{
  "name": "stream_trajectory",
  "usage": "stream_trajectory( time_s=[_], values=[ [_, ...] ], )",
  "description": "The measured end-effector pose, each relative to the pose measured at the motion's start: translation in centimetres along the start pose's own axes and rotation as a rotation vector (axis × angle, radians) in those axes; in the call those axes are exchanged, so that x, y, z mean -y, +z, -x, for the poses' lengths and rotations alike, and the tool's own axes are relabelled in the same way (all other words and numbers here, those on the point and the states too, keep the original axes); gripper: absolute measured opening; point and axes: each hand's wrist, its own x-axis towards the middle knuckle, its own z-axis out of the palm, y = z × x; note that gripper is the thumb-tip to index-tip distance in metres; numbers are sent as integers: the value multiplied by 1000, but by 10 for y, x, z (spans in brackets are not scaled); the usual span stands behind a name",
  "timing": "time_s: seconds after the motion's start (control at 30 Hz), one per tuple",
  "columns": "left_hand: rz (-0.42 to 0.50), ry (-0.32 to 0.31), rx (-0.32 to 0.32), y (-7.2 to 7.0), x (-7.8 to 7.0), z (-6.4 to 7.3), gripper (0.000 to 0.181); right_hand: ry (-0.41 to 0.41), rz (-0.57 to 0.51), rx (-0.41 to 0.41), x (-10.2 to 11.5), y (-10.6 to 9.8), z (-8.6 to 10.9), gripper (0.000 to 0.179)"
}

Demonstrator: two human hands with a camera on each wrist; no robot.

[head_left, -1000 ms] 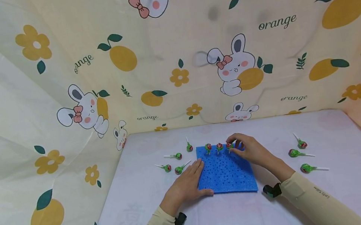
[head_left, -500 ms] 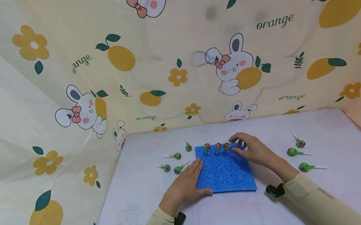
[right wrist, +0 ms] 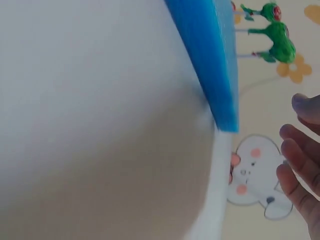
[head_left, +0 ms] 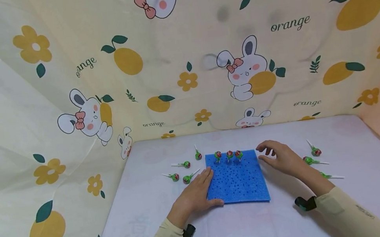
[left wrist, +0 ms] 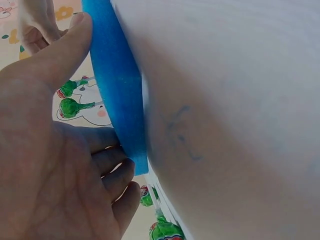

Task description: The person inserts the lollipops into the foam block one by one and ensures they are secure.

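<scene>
A blue foam board (head_left: 237, 184) lies on the table, with three lollipops in green and red wrappers standing upright in a row along its far edge; the rightmost is one lollipop (head_left: 239, 155). My left hand (head_left: 194, 195) rests on the board's left side, fingers straight and thumb at the near edge. In the left wrist view its fingers touch the board's side (left wrist: 117, 85). My right hand (head_left: 282, 158) is in the air just right of the board, fingers loosely bent and holding nothing. The right wrist view shows its fingertips apart from the board (right wrist: 210, 65).
Several loose lollipops (head_left: 175, 177) lie on the table left of the board. On the right are three more, among them a lollipop (head_left: 316, 152); my right hand and forearm partly cover two. A patterned cloth (head_left: 174, 108) hangs behind the white tabletop (head_left: 146, 226).
My right hand has let go of the rightmost standing lollipop and moved right, off the board. That lollipop stays upright. My left hand has stayed in place.
</scene>
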Motion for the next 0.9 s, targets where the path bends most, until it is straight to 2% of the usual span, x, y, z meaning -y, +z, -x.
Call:
stream_trajectory(
  time_s=[0.3, 0.9],
  values=[
    [1, 11, 2, -2, -1, 1, 110, 50, 69, 13, -16, -22, 17, 29],
    [17, -8, 7, 0, -1, 0, 111, 128, 167, 103, -52, -55, 46, 22]
  ],
)
